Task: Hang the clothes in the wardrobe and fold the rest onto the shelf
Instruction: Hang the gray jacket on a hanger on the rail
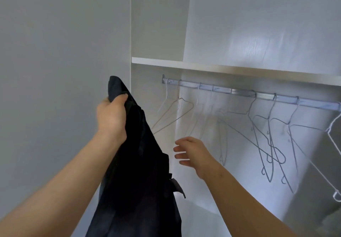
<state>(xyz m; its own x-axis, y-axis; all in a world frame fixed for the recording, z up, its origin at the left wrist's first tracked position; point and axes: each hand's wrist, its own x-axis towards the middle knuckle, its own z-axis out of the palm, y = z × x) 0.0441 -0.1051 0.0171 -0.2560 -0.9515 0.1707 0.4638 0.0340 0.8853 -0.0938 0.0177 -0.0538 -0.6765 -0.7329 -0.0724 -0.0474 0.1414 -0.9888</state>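
A dark navy garment (pixel 140 172) hangs down from my left hand (pixel 110 115), which grips its top edge in front of the wardrobe's left side panel. My right hand (pixel 191 152) hovers open just right of the cloth, fingers pointing left, holding nothing. Behind it a metal rail (pixel 239 92) runs under a white shelf (pixel 221 69). Several empty wire hangers (pixel 267 141) hang from the rail, some swinging and blurred at the left end (pixel 173 115).
The wardrobe's white back wall (pixel 258 34) and left side panel (pixel 156 19) enclose the space. A grey wall (pixel 55 52) fills the left. Hangers crowd the rail's right half and lean at angles.
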